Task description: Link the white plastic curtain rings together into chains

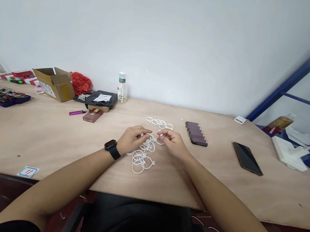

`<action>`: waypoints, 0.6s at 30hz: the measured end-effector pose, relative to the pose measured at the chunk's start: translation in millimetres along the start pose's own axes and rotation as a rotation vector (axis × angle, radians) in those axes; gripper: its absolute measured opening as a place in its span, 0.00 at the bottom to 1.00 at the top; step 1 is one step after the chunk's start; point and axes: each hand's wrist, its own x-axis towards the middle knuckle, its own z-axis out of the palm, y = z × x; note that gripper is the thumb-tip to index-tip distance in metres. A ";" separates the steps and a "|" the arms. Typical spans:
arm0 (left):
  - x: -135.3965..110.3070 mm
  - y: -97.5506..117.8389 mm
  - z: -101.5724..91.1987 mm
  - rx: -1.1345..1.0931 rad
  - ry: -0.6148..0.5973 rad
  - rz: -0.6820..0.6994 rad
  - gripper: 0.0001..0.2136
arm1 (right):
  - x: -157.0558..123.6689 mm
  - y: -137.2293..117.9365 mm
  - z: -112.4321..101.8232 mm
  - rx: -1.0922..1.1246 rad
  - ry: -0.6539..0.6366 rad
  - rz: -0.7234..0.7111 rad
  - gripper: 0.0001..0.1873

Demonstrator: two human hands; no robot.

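My left hand, with a dark watch on its wrist, is closed in a pinch over the middle of the table. White shows between its finger and thumb, but I cannot make out what it holds. Opposite it, my right hand pinches a thin white plastic ring by its upper edge. Loose white rings with small knobs lie overlapping below and between the hands. Farther back is another row of such rings, just beyond the fingertips.
On the right lie a phone, a dark pixelated object and a white power strip. Leftward are a dark red box, a purple pen-like item, a black package, a bottle and an open carton.
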 end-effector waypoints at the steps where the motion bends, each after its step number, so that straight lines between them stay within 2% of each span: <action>1: 0.2 -0.4 0.3 0.006 -0.001 -0.010 0.12 | 0.3 0.7 -0.7 -0.007 0.007 0.000 0.12; 6: 0.5 -3.4 2.4 0.009 -0.020 -0.039 0.11 | 1.4 3.1 -2.5 -0.034 0.037 -0.039 0.10; 12: -0.2 -1.9 2.3 -0.020 0.019 -0.088 0.12 | 1.1 -2.3 -5.9 -0.129 0.109 -0.049 0.12; 18: 0.4 -1.5 2.7 -0.043 0.043 -0.123 0.12 | 1.4 -4.2 -12.7 -0.322 0.113 -0.178 0.13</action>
